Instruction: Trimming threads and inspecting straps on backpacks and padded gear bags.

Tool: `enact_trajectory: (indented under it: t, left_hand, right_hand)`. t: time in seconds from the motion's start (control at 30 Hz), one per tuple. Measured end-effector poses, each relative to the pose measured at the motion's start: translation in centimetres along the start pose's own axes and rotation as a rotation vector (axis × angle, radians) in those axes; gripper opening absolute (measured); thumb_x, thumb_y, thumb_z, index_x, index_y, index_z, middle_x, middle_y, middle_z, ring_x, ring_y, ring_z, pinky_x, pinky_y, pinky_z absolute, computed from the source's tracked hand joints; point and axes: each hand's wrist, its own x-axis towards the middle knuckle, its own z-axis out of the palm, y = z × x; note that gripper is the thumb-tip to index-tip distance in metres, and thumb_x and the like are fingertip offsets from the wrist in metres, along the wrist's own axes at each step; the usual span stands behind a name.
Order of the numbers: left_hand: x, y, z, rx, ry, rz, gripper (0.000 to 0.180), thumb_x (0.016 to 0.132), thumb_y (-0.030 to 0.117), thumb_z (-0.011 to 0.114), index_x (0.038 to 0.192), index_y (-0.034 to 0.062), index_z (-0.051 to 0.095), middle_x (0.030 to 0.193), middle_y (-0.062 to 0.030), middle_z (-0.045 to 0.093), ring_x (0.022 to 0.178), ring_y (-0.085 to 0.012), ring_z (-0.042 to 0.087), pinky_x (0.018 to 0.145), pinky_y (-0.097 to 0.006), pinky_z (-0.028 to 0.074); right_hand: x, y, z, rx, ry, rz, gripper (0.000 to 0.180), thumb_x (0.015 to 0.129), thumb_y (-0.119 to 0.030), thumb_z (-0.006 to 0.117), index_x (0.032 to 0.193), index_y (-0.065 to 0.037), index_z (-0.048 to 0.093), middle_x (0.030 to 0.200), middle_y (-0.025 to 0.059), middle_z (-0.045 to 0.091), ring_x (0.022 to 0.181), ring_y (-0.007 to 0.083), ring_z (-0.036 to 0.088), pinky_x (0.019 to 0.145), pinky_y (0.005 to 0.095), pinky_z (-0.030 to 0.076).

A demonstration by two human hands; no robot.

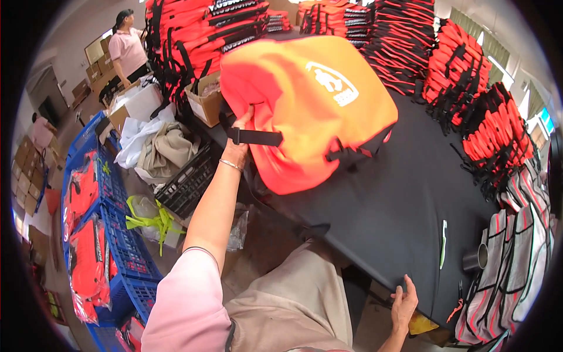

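Observation:
A bright orange, bag-like fabric piece (275,76) with a white printed emblem and black trim is raised over the near left part of the black table (404,193). My left hand (239,141) is closed on its left edge, and a black strap with a buckle (258,137) lies across that hand. Some of the left fingers are hidden by the fabric and strap. Low on the right, my right hand (403,302) hovers by the table's front edge, holding nothing, fingers apart. Nearest to it on the tabletop lies a slim green-and-white tool (444,243).
Tall stacks of orange-and-black strapped goods (402,41) line the table's far side. Grey striped pieces (504,264) and a metal cup (476,258) stand right. Blue crates (120,234), a black crate (187,185) and a cardboard box (205,105) sit left. A person (126,50) stands beyond.

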Motion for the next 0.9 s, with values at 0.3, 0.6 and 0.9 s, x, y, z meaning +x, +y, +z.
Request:
enact_trajectory:
  t: [0.3, 0.6, 0.9]
  left_hand:
    - [-7.3, -8.2, -5.5, 0.937, 0.692, 0.690, 0.015, 0.092, 0.002, 0.057, 0.105, 0.0038, 0.065, 0.096, -0.0082, 0.064, 0.093, -0.0218, 0.064, 0.083, -0.034, 0.052]
    - [-6.3, -7.1, 5.0, 1.756, -0.368, 0.686, 0.071, 0.081, 0.037, 0.076, 0.143, 0.0179, 0.046, 0.140, -0.0148, 0.053, 0.134, -0.0352, 0.046, 0.115, -0.052, 0.032]
    - [-8.7, -10.0, 6.2, 1.536, -0.147, 0.085, 0.066, 0.090, 0.026, 0.066, 0.149, 0.0262, 0.039, 0.138, -0.0187, 0.056, 0.123, -0.0435, 0.054, 0.109, -0.055, 0.040]
  right_hand:
    - [1.1, 3.1, 0.2, -0.016, 0.014, -0.039, 0.033, 0.093, 0.003, 0.057, 0.125, 0.001, 0.062, 0.116, 0.0117, 0.064, 0.060, 0.0109, 0.059, 0.058, 0.0263, 0.051]
    - [2.5, 2.6, 1.2, -0.302, 0.011, -0.314, 0.026, 0.090, 0.001, 0.057, 0.115, 0.002, 0.062, 0.119, 0.0204, 0.061, 0.112, 0.0399, 0.059, 0.095, 0.0434, 0.048]
    - [2.6, 3.1, 2.5, -0.417, 0.167, -0.321, 0.021, 0.096, -0.005, 0.055, 0.115, -0.003, 0.063, 0.118, 0.0131, 0.063, 0.109, 0.0343, 0.062, 0.090, 0.0391, 0.051]
